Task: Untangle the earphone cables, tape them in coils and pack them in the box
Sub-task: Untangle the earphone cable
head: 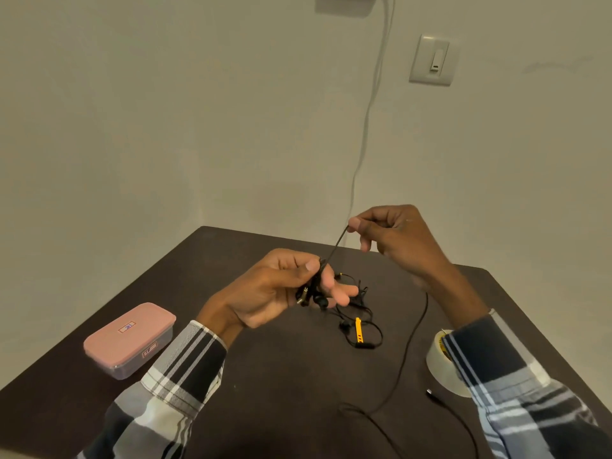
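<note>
My left hand [284, 286] grips a bunch of black earphone cable with plugs and earbuds [311, 294] above the dark table [265, 392]. My right hand [394, 236] pinches one black strand [336, 246] and holds it taut up and to the right of the bunch. More tangled black cable with a yellow clip [358, 331] lies on the table under my hands. One long black cable [414, 336] trails toward the front edge. A closed box with a pink lid [130, 337] stands at the left. A roll of clear tape [442, 362] sits at the right, partly hidden by my sleeve.
A small black plug end [430, 392] lies next to the tape roll. Behind the table is a bare wall with a light switch [433, 59] and a white cord [367, 120] hanging down to the table's far edge.
</note>
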